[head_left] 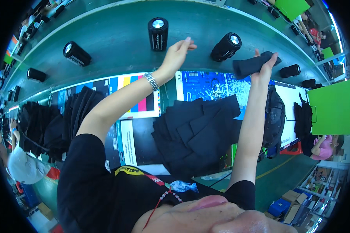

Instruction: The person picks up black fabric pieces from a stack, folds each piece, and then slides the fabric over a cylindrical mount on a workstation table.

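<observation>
My left hand [177, 53], with a metal watch band at its wrist, reaches over the green belt. Its fingers are loosely stretched out and hold nothing visible. Just beyond it stands a black cylindrical speaker [158, 37] with a shiny round end. My right hand [265, 70] grips a black cloth sleeve [248, 66], which hangs sideways off the fingers. Left of this cloth another black speaker [226, 47] leans on the belt. Between my forearms a fanned pile of black cloth sleeves [196, 134] lies on the near surface.
More speakers sit along the belt [116, 42], one at the left [77, 53] and one at the right [290, 71]. Further black cloth stacks [79, 108] lie to my left. A black mesh bag [274, 116] and a green panel [332, 108] are at right. Other people work nearby.
</observation>
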Available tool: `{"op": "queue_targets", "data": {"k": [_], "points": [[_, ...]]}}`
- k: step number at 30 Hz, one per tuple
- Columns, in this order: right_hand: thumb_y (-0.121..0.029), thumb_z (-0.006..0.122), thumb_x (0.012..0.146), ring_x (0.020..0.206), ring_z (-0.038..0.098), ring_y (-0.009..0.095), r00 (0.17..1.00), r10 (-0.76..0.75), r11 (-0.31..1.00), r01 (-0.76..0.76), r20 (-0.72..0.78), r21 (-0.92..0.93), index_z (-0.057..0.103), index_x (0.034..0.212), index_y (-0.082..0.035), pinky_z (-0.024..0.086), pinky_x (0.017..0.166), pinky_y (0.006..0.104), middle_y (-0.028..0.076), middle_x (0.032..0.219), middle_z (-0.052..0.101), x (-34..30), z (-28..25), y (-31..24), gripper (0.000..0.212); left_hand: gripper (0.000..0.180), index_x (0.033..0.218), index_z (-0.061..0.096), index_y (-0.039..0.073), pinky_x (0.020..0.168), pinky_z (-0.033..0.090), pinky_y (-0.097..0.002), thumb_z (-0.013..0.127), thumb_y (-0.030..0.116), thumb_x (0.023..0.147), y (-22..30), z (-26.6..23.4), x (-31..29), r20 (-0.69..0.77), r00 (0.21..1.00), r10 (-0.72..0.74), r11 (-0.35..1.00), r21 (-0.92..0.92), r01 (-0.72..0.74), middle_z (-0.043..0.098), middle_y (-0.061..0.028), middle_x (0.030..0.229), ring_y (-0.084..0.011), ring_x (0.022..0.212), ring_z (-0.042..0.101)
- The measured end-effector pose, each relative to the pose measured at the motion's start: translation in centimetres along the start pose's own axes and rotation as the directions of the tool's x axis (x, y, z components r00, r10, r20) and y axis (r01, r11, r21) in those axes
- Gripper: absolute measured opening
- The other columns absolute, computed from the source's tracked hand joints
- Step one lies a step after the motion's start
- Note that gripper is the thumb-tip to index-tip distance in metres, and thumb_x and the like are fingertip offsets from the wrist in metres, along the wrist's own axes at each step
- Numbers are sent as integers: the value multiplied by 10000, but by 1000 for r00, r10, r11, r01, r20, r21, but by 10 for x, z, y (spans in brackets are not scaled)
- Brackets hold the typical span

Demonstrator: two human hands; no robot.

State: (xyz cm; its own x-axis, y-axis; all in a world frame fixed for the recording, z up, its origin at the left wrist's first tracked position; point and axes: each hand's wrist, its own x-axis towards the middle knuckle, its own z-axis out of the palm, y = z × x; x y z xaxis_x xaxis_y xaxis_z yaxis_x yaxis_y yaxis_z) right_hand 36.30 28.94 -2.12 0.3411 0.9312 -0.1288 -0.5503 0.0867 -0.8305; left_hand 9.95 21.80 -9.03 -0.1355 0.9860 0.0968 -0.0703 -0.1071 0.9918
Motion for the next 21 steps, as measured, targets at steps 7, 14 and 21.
{"op": "queue_targets", "data": {"k": [7, 14, 21], "points": [[-455, 527, 945, 800, 592, 143, 772, 378, 920, -375, 511, -114, 587, 1021, -33, 491, 716, 279, 80, 957, 638, -163, 57, 93, 433, 328, 1123, 605, -10, 818, 451, -223, 623, 246, 919, 48, -40, -104, 93, 996, 15, 999, 36, -18, 652, -55, 1006, -85, 948, 589], [-21, 699, 796, 917, 616, 172, 674, 494, 861, -469, 549, -197, 597, 961, -55, 481, 799, 284, 87, 997, 639, -222, 60, 139, 197, 143, 952, 623, 17, 728, 456, -204, 628, 154, 909, 36, -114, -138, -244, 968, 53, 981, -168, -96, 636, 2, 866, -46, 795, 570], [-52, 611, 845, 715, 585, 146, 671, 482, 847, -520, 563, -106, 530, 857, -75, 454, 582, 241, 166, 1071, 642, -207, 45, 140, 85, 127, 1029, 575, 43, 739, 455, -194, 582, 127, 935, 54, -124, -146, -75, 997, -32, 805, -593, -19, 598, 1, 958, -36, 855, 558]]}}
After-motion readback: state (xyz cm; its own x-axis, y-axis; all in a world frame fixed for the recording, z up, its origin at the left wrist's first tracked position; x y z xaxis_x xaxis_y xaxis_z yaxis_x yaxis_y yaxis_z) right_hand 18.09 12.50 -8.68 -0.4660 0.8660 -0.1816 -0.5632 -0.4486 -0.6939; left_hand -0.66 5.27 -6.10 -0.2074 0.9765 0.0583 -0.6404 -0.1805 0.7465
